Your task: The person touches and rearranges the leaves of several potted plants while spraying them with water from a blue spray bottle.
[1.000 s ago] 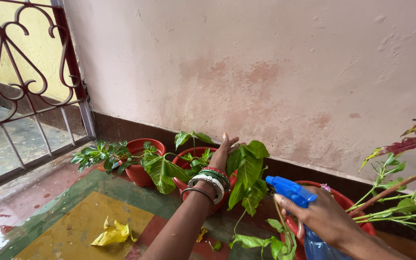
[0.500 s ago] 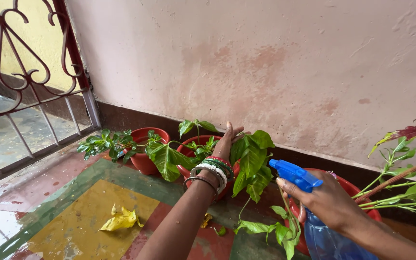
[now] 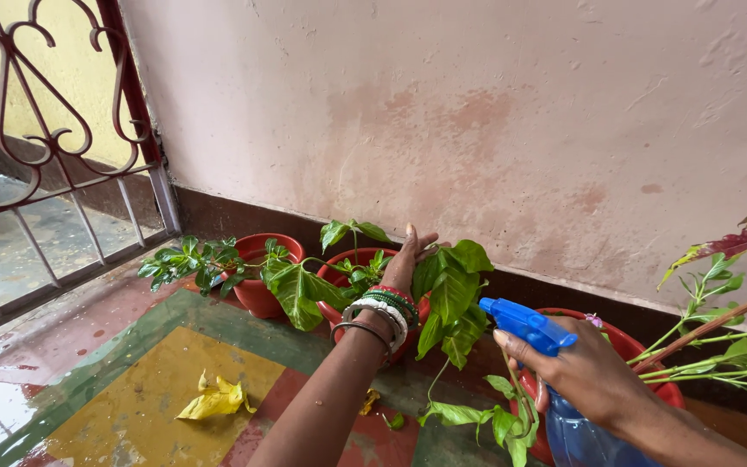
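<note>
My left hand (image 3: 405, 259), with several bangles on the wrist, reaches among the big green leaves (image 3: 450, 294) of a plant in the middle red pot (image 3: 352, 263), fingers spread and touching the foliage near the wall. My right hand (image 3: 577, 367) grips a blue spray bottle (image 3: 568, 432) by its neck, index finger at the blue nozzle head (image 3: 525, 324), which points left toward the leaves. The bottle sits in front of a larger red pot (image 3: 650, 380) on the right.
A third red pot (image 3: 257, 294) with a leafy plant (image 3: 188, 259) stands at the left, near a metal grille gate (image 3: 54, 156). A pink stained wall (image 3: 477, 130) runs behind. Yellow fallen leaves (image 3: 213, 399) lie on the wet painted floor. Red-green foliage (image 3: 737, 238) hangs at right.
The view has shifted slightly; my left hand stays in the leaves, and my right hand with the spray bottle has held nearly the same place.
</note>
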